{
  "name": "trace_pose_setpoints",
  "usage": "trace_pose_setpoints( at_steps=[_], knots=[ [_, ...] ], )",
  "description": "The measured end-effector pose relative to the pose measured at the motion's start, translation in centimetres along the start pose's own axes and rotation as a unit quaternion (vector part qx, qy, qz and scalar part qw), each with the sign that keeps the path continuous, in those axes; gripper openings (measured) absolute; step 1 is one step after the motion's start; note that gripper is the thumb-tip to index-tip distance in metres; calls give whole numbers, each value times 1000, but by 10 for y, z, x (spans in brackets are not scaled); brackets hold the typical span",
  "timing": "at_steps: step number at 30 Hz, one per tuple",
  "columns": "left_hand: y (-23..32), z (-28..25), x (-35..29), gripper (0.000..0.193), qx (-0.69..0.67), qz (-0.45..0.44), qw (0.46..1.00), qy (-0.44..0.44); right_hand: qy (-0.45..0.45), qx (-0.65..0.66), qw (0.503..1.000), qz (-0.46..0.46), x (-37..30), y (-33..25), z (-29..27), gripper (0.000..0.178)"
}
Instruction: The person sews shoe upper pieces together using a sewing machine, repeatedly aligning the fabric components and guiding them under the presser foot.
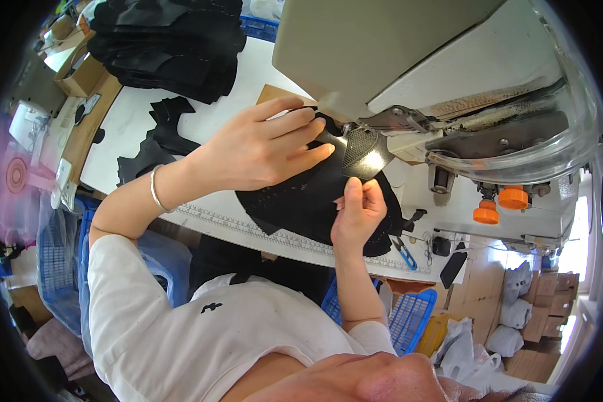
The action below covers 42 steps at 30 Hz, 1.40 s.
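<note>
In front of me is a sewing machine (pixel 355 53) with a pale head. Under its needle area lies a shiny dark piece with a mesh pattern (pixel 363 153), on top of a larger black fabric piece (pixel 295 201). My right hand (pixel 360 213) pinches the near edge of the shiny piece between thumb and forefinger. My left hand (pixel 268 144) rests over the black fabric, left of the shiny piece, its fingers stretched out and apart. Its fingertips lie close to the needle area, which is partly hidden by the machine head.
A tall stack of black cut pieces (pixel 171 43) stands at the back left, with loose black scraps (pixel 171 127) nearer. Blue-handled thread snips (pixel 405 253) lie at the right front. A ruler strip (pixel 228 223) follows the table edge. Blue baskets (pixel 414 318) stand below.
</note>
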<state>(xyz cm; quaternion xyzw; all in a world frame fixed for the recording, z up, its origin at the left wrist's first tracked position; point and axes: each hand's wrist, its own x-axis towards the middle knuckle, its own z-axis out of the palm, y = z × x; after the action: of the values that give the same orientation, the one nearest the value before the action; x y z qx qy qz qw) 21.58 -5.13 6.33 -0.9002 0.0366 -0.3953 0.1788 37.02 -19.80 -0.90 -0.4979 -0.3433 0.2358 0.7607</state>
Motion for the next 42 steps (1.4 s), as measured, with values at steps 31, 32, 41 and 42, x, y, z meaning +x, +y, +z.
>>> trace_pose_setpoints(
  at_steps=[31,32,41,42],
  knots=[
    [54,14,9,29,-80,-164,983,0,-12,-171,985,-1,37,-13,3,26],
    [52,14,10,29,-74,-161,984,-6,-12,-172,985,0,39,-11,-2,26],
    [61,30,25,33,-46,-164,985,39,-130,-568,789,-194,94,-15,-51,29],
    [65,38,28,28,5,-163,985,64,-132,-567,788,-198,95,-19,-51,29]
  ],
)
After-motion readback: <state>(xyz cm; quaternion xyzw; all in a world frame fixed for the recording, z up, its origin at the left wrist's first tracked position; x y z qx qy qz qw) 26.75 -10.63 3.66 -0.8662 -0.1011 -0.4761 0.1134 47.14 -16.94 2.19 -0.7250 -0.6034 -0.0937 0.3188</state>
